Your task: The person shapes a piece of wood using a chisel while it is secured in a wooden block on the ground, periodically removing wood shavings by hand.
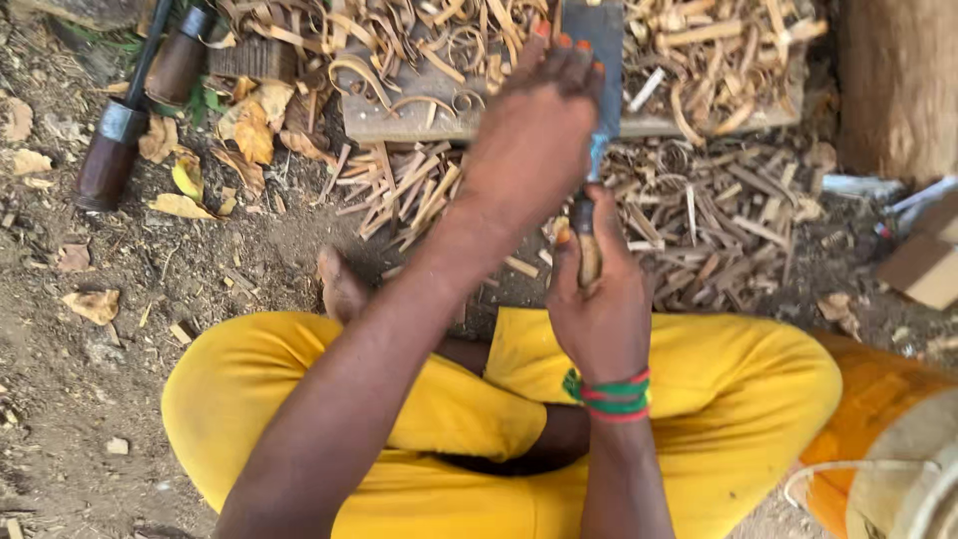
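I sit cross-legged on the ground in yellow trousers. My right hand, with a green and red wristband, is closed around the wooden handle of a broad-bladed knife. Its grey metal blade points away from me over a wooden board. My left hand reaches across and curls its fingers over the blade's left edge, hiding most of the blade. Whether a piece of wood lies under that hand is hidden.
Wood strips and curled shavings cover the board and the dirt ahead. Two dark wooden-handled tools lie at upper left among dry leaves. A log stands at upper right and an orange drum at lower right.
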